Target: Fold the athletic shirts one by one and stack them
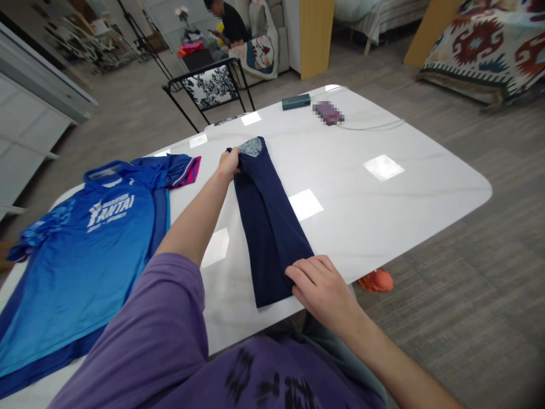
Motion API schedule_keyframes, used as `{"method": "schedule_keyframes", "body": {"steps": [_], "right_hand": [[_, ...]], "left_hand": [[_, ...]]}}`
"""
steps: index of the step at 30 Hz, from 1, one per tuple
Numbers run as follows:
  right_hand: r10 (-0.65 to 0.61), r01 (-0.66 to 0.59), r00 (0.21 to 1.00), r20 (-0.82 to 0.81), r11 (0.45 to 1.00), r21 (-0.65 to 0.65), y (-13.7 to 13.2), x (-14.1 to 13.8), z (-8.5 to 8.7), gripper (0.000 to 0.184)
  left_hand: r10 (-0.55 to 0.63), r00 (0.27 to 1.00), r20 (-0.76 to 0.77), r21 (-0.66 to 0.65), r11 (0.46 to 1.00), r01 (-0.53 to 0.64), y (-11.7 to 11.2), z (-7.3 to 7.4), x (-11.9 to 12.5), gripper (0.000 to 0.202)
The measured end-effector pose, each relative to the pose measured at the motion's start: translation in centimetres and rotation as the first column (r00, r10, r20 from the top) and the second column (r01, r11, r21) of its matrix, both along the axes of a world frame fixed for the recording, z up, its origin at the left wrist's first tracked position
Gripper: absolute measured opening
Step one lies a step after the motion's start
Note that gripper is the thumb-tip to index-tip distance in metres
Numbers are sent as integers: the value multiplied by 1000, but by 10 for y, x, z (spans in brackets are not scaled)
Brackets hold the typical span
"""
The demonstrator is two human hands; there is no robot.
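Left hand: mine (230, 163), closed on the far end of the navy garment (276, 216), beside its grey patterned patch (251, 147).
Right hand: mine (321, 287), bent fingers on the garment's near end, by its right edge; whether they pinch or only press, I cannot tell.
Navy garment: on the white table (434, 187) in front of me, stretched lengthwise between my two hands, its near end close to the table's edge.
Progress: the cloth appears already doubled into a long strip; by my judgement, its layers are not yet evened and its length is not yet shortened.
Blue jersey: front up at my left, apart from the garment, printed chest (111, 211) showing, laid out broad and, it seems, not folded down.
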State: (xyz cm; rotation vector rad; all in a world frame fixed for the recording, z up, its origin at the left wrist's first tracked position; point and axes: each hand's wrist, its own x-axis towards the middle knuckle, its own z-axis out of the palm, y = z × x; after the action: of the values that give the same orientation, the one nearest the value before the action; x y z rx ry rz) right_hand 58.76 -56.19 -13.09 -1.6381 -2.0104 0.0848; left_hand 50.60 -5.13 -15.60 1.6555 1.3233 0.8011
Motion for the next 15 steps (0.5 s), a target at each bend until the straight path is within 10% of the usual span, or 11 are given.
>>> {"method": "schedule_keyframes", "body": {"steps": [6, 11, 15], "right_hand": [[93, -85, 995, 45, 986, -145, 9, -13, -3, 17], [-49, 49, 999, 4, 993, -109, 18, -1, -12, 41], [-25, 42, 995, 92, 981, -189, 19, 4, -32, 70]], "left_hand": [[243, 929, -280, 441, 892, -101, -21, -9, -24, 51], [-179, 900, -397, 466, 806, 365, -18, -23, 12, 48], [-311, 812, -494, 307, 812, 497, -2, -45, 33, 77]]}}
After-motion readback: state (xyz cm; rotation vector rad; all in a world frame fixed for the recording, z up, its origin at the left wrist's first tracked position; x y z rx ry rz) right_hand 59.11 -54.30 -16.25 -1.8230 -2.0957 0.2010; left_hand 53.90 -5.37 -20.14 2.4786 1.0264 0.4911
